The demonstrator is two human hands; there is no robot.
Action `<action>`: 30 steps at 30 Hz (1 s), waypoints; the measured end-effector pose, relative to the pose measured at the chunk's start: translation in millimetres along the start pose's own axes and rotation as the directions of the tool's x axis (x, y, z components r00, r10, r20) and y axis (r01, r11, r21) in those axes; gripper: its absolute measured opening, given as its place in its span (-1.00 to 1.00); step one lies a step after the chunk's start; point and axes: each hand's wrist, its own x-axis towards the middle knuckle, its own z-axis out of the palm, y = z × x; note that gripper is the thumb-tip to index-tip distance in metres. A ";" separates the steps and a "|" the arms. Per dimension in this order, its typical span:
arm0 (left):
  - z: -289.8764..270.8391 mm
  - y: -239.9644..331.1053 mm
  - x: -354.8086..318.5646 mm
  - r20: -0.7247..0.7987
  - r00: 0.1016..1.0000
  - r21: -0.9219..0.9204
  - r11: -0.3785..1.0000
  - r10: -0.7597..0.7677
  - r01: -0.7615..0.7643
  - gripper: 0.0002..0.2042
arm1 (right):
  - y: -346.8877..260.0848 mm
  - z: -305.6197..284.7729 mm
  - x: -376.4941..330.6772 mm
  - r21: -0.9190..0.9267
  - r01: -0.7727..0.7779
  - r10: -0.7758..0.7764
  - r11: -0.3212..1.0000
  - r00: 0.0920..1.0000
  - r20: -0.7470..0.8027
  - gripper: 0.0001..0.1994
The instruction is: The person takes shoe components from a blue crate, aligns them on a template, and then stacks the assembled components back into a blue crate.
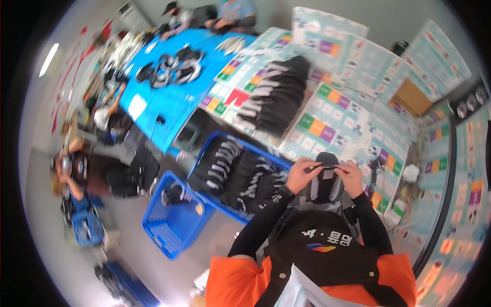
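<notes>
My left hand [303, 174] and my right hand [352, 176] are raised in front of my chest, both pinching the top edge of a black and grey shoe upper [325, 185]. The fingers of each hand close on a thin black strip along that top edge. The piece hangs down between my wrists over my dark apron. A long row of similar black and white pieces [273, 94] lies on the worktable [332, 117] beyond my hands. The picture is blurred.
A blue crate [204, 158] full of black pieces stands to my left, with a smaller blue basket [171, 225] on the floor. A blue-covered table [169, 97] with more pieces lies further off. Other people sit at the left and the far end.
</notes>
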 end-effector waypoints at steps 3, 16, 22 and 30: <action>5.9 2.5 3.6 -0.007 0.999 -0.103 0.993 -0.051 0.050 -0.79 | 23.6 -9.5 4.1 0.067 -0.015 0.011 0.998 0.998 0.061 -0.88; 34.4 -1.3 2.1 -0.361 0.930 0.134 0.984 -0.062 0.118 -0.84 | 47.6 -10.4 46.7 0.252 -0.164 0.074 0.954 0.940 0.332 -0.84; 44.1 -25.8 29.5 -0.059 0.949 -0.081 0.949 -0.311 0.306 -0.71 | 76.1 -26.3 63.3 0.371 -0.584 0.283 0.722 0.738 0.612 -0.77; 75.1 -10.3 74.7 0.196 0.885 -0.107 0.887 -0.423 0.448 -0.67 | 80.9 -33.5 55.9 0.137 -0.220 0.223 0.966 0.975 -0.009 -0.79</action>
